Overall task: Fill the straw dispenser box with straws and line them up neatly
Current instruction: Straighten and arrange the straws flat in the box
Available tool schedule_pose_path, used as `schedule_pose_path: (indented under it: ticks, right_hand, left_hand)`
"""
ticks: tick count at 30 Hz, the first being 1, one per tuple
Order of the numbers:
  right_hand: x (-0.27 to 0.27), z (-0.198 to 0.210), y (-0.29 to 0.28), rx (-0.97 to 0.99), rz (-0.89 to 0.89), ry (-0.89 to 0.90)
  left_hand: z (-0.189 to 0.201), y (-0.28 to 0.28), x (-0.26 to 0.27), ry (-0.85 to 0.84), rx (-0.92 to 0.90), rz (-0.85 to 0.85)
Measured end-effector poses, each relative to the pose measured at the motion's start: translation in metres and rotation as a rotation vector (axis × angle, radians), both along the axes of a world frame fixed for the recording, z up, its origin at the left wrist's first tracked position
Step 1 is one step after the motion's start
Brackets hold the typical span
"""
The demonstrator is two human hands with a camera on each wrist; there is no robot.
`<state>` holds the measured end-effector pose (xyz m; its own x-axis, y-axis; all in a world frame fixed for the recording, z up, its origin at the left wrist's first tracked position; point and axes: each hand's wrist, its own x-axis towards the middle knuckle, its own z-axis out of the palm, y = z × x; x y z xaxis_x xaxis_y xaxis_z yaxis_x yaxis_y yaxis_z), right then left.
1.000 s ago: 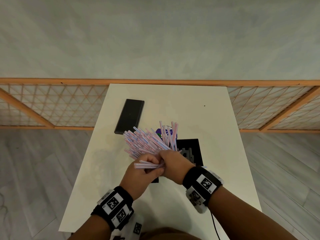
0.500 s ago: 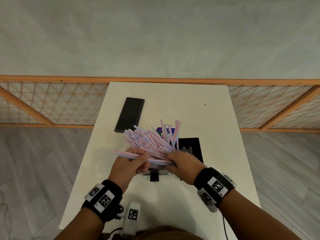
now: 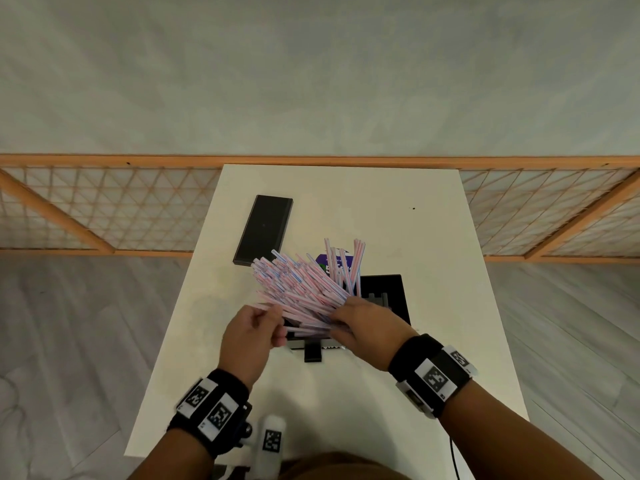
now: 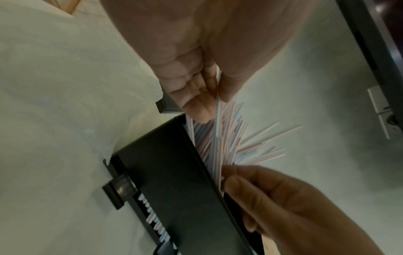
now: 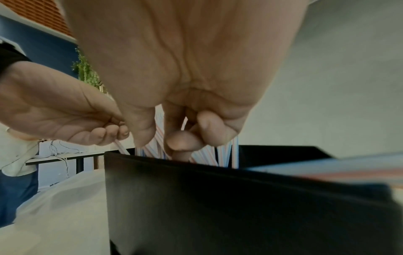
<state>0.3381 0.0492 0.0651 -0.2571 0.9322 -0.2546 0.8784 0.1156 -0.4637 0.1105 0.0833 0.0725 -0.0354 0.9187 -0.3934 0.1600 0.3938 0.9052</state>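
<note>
Right now the straws (image 3: 304, 289) fan out of the black dispenser box (image 4: 174, 189) on the table (image 3: 433, 237), loading half done. Her right hand (image 3: 367, 323) grasps the bundle; the left hand (image 3: 249, 334) pinches what looks like one straw. Next, lay them parallel inside.

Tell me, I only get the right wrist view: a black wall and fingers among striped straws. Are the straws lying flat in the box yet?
Observer: No. The head view shows the straws fanning up and leftward out of the dispenser box, lower ends gathered under the right hand.
Operator: Anything else on the table?
Observer: A flat black panel lies far left on the table.
Operator: Anything lower down?
Observer: The left wrist view shows striped straw ends through a slot in the box's front.
</note>
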Motion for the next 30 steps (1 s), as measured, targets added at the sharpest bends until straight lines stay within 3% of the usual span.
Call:
schedule_pose_path:
  ticks: [4,7,9,12,18,23,30]
  right_hand:
    - [-0.008,-0.004,0.000,0.020,0.017,0.025]
    - [-0.006,-0.007,-0.004,0.042,0.066,-0.038]
    - [-0.003,-0.008,-0.006,0.076,-0.009,-0.028]
    - [-0.001,-0.013,-0.005,0.083,-0.144,-0.045]
    - [-0.005,-0.013,0.008,-0.056,-0.167,-0.077]
    - [-0.003,-0.003,0.023,-0.092,-0.089,-0.042]
    - [-0.004,0.012,0.020,0.037,0.027,-0.009]
  left_hand:
    - [-0.004,-0.003,0.010,0.183,-0.012,-0.139]
    - [0.001,-0.002,0.004,0.309,0.079,-0.006]
    - [0.002,0.003,-0.004,0.336,0.139,0.005]
    - [-0.006,0.008,-0.014,0.336,0.172,-0.112]
    - [-0.007,0.004,0.003,0.491,0.238,-0.285]
    - [-0.002,0.005,0.012,0.442,0.195,-0.358]
    - [0.002,0.011,0.016,0.445,0.233,-0.325]
